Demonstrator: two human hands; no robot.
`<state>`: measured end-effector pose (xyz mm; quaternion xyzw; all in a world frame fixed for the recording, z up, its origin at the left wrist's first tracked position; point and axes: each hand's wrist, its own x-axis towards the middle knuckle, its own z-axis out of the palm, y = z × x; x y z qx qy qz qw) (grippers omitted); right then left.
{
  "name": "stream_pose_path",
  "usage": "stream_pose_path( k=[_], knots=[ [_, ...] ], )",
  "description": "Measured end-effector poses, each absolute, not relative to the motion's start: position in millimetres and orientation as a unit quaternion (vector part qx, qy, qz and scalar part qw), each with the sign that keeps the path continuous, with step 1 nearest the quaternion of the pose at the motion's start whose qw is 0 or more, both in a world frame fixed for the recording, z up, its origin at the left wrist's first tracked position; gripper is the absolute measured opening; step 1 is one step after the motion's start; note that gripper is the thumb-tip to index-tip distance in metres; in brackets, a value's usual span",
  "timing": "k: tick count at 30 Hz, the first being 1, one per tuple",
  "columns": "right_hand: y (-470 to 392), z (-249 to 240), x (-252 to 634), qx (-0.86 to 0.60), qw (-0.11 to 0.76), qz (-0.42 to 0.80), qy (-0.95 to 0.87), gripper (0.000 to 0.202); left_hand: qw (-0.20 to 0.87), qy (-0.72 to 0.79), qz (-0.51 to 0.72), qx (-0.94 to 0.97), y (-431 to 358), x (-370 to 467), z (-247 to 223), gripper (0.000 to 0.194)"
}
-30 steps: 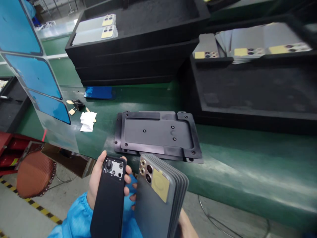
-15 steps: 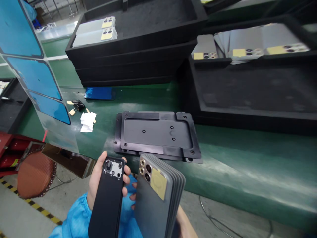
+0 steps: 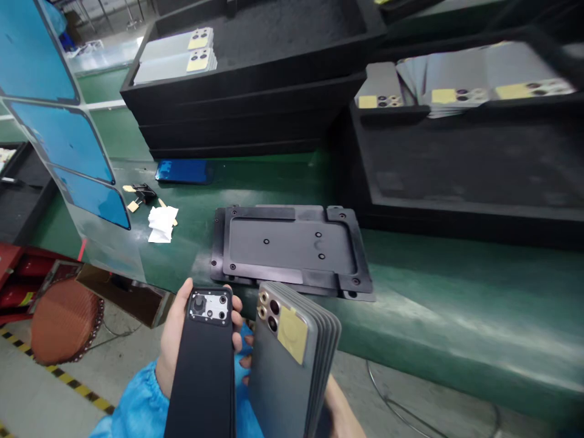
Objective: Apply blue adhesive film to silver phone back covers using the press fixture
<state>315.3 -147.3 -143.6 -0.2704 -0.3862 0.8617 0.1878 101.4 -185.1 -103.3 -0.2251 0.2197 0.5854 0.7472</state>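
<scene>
My left hand (image 3: 171, 340) is wrapped round a black phone-shaped piece (image 3: 201, 377) with a silver camera plate at its top; its fingertips show along the right edge. Beside it, my right hand (image 3: 340, 410) grips a stack of grey phone back covers (image 3: 283, 371). The front cover has gold-ringed camera lenses and a yellow sticker. The fingertips of this hand show at the stack's left side, its palm at the right. Just beyond both hands, a black fixture plate (image 3: 292, 246) with a phone-shaped recess lies on the green table (image 3: 438, 304).
Stacked black trays (image 3: 246, 103) stand at the back, with grey covers (image 3: 177, 58) in the top one. Another black tray (image 3: 456, 158) at the right holds more covers. A sheet with blue films (image 3: 64, 140), binder clips (image 3: 143, 193), white paper (image 3: 162, 224) and a blue film piece (image 3: 182, 171) are at left.
The black piece in my left hand has turned slightly and now faces me more squarely. The stack in my right hand has barely shifted.
</scene>
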Motion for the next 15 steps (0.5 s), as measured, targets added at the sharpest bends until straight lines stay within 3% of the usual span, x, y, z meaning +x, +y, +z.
stream_pose_path(
  k=[7, 15],
  knots=[
    [-145.3, -150.6, 318.3, -0.208, 0.181, 0.868, -0.414, 0.093, 0.727, 0.235, 0.605, -0.224, -180.8, 110.4, -96.1, 0.053],
    [-155.7, -149.7, 316.6, -0.284, 0.192, 0.853, -0.394, 0.106, 0.719, 0.245, 0.614, -0.216, -179.5, 110.3, -96.7, 0.048]
  ],
)
